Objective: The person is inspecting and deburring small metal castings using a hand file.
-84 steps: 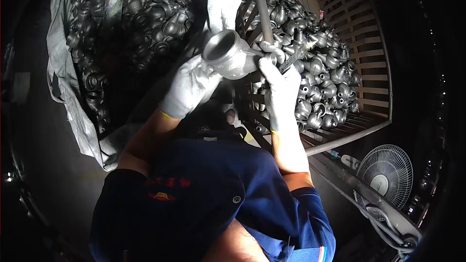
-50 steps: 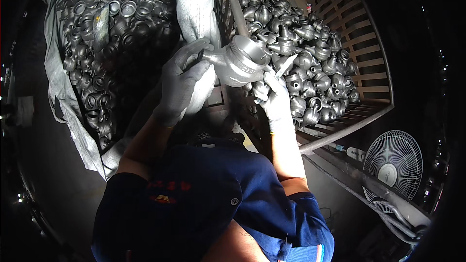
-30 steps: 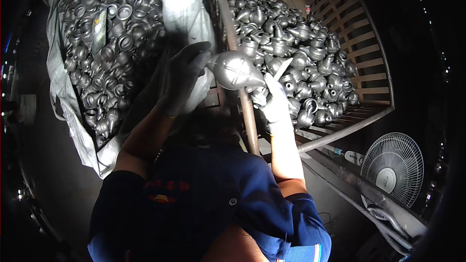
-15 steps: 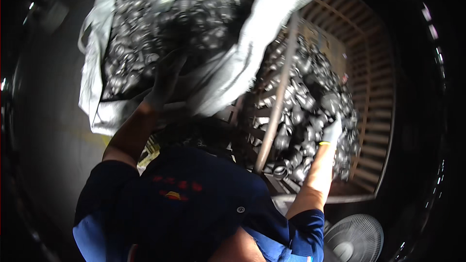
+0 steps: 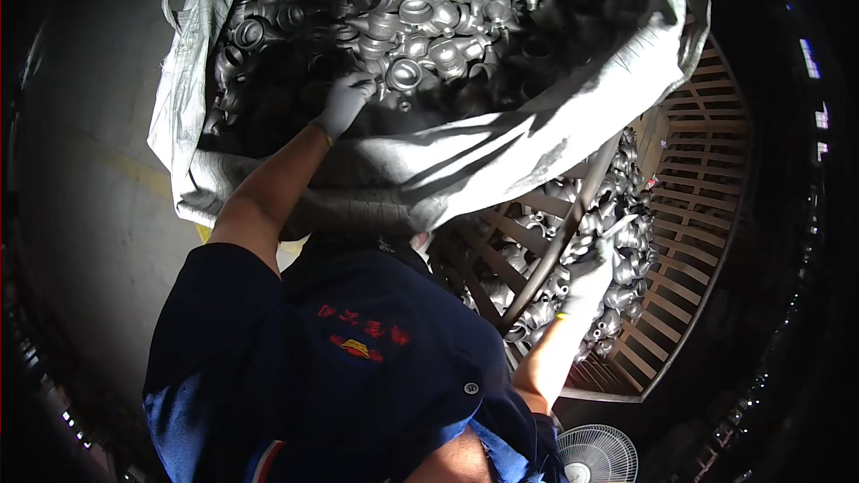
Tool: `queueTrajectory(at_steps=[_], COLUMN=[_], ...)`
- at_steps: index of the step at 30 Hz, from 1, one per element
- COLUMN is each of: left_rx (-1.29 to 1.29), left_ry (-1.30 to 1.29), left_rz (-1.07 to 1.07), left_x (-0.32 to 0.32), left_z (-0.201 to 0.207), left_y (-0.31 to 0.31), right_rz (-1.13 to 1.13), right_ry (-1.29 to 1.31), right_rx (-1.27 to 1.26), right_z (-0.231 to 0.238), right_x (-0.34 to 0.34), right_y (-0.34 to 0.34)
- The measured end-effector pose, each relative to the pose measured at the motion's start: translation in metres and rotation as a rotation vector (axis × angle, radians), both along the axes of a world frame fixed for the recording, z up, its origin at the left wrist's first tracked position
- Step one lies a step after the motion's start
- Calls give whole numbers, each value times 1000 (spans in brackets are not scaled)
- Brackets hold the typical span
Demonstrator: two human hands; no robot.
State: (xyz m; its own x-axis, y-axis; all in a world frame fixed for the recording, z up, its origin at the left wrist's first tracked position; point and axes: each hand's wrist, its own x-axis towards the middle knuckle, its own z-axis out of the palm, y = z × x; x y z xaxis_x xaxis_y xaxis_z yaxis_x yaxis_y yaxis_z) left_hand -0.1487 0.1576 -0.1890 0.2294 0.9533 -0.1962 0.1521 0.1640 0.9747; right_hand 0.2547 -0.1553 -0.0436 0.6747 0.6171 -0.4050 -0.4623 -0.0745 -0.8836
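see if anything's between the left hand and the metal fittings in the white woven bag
Nothing visible: the left hand is past the near rim of the white woven bag, right at the metal fittings; contact is unclear.

A dark navy short-sleeved shirt (image 5: pixel 385 273) is worn, lit to a brighter blue near the lower edge; its chest is marked with red lettering (image 5: pixel 365 326), beneath which a small red-and-yellow emblem (image 5: pixel 356 348) is placed; a round, pale-rimmed button (image 5: pixel 472 388) is set lower down; a striped trim (image 5: pixel 266 462) in red and white is seen at lower left; the left hand (image 5: pixel 345 104) and right hand (image 5: pixel 589 283) are covered by whitish gloves, the right one edged with a yellow cuff band (image 5: pixel 563 316).
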Motion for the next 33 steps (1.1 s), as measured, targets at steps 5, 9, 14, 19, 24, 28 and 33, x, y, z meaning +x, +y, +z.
queueTrajectory(at_steps=[5, 9, 14, 19, 24, 28, 33], left_rx=[-36, -139, -195, -296, -254, -522, -594], left_ry=[46, -260, -411, -645, -709, -807, -779], left_rz=[-124, 142, 315, 437, 629, 553, 295], left_x=[23, 59, 65, 53, 31, 19, 23], left_z=[-36, -36, -15, 32, 56, 35, 28], left_y=[19, 52, 101, 132, 201, 240, 256], right_rz=[13, 121, 171, 417, 371, 506, 700], right_ry=[270, 267, -65, -477, -281, -362, -697], right_rx=[116, 129, -122, -270, -237, -359, -297], right_z=[15, 39, 45, 48, 75, 88, 73], right_x=[-106, -147, -172, -184, -196, -201, -201], right_y=[26, 47, 60, 74, 104, 129, 173])
